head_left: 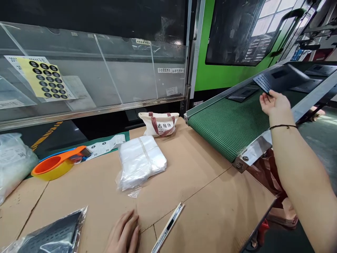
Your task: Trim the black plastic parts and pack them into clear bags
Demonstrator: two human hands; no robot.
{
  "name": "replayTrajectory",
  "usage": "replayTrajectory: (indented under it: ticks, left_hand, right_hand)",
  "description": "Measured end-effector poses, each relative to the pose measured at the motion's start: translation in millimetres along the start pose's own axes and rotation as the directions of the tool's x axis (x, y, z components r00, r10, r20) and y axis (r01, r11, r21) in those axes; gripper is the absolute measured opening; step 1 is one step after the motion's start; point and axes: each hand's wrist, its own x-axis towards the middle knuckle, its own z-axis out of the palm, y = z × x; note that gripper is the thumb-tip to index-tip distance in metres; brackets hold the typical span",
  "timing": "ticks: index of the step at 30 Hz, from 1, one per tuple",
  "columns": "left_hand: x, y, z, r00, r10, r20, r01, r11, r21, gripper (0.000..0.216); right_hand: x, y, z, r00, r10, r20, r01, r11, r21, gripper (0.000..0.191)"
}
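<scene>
My right hand (275, 102) reaches over the conveyor and pinches the near corner of a dark plastic panel (281, 78). This panel is tilted above the belt, with rows of small slots along one edge and a darker rectangle in its middle. Below it, similar panels (243, 93) lie on the green ribbed conveyor belt (223, 123). On the cardboard-covered table, my left hand (125, 233) rests with its fingers slightly bent and apart, nothing seen in them. Just right of it lies a slim utility knife (168, 227). A bagged dark panel (55, 235) is at the lower left.
A stack of clear plastic bags (143, 158) lies mid-table, before a small canvas bag (159, 123). An orange tape dispenser (58, 162) and a filled plastic bag (14, 161) stand left. Round black stickers on a yellow sheet (42, 79) hang on the clear partition. The conveyor's metal frame (252, 153) borders the right.
</scene>
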Motion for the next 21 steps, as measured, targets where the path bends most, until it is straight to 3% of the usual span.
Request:
replayTrajectory:
  ticks: [3, 6, 8, 12, 14, 16, 18, 21]
  left_hand:
    - [-1.3, 0.9, -1.0, 1.0, -0.019, -0.015, 0.018, 0.999, -0.041, 0.023]
    - [-1.7, 3.8, -6.0, 0.996, -0.089, 0.018, 0.091, 0.989, -0.115, 0.028]
    - [0.4, 9.0, -12.8, 0.988, -0.152, 0.041, 0.157, 0.967, -0.198, 0.031]
    - [17.9, 29.4, -30.9, 0.954, -0.27, 0.132, 0.3, 0.817, -0.492, 0.032]
    - [33.2, 41.4, -37.4, 0.934, -0.288, 0.214, 0.352, 0.625, -0.697, 0.036]
    - [49.0, 51.2, -40.0, 0.915, -0.284, 0.288, 0.371, 0.303, -0.878, 0.05]
    - [61.4, 57.3, -40.5, 0.907, -0.314, 0.281, 0.301, 0.014, -0.954, 0.066]
    - [69.7, 59.6, -43.4, 0.783, -0.47, 0.408, 0.33, -0.243, -0.912, 0.057]
  right_hand:
    - [-57.3, -6.2, 15.4, 0.984, -0.021, 0.179, 0.002, 0.994, 0.106, 0.03]
    - [-136.7, -0.9, 21.3, 0.918, 0.038, 0.396, -0.091, 0.989, 0.117, 0.024]
    - [-193.9, 11.9, 21.5, 0.832, 0.114, 0.544, -0.174, 0.983, 0.06, 0.017]
    - [-295.8, 54.8, 22.6, 0.625, 0.267, 0.734, -0.292, 0.951, -0.098, 0.032]
    - [-337.0, 78.3, 25.5, 0.479, 0.335, 0.811, -0.342, 0.923, -0.179, 0.033]
    - [-372.1, 99.0, 29.7, 0.356, 0.396, 0.846, -0.371, 0.891, -0.261, 0.032]
    - [-401.4, 115.7, 34.5, 0.294, 0.421, 0.858, -0.373, 0.877, -0.302, 0.031]
    - [-430.3, 134.6, 39.8, 0.235, 0.425, 0.874, -0.338, 0.879, -0.337, 0.031]
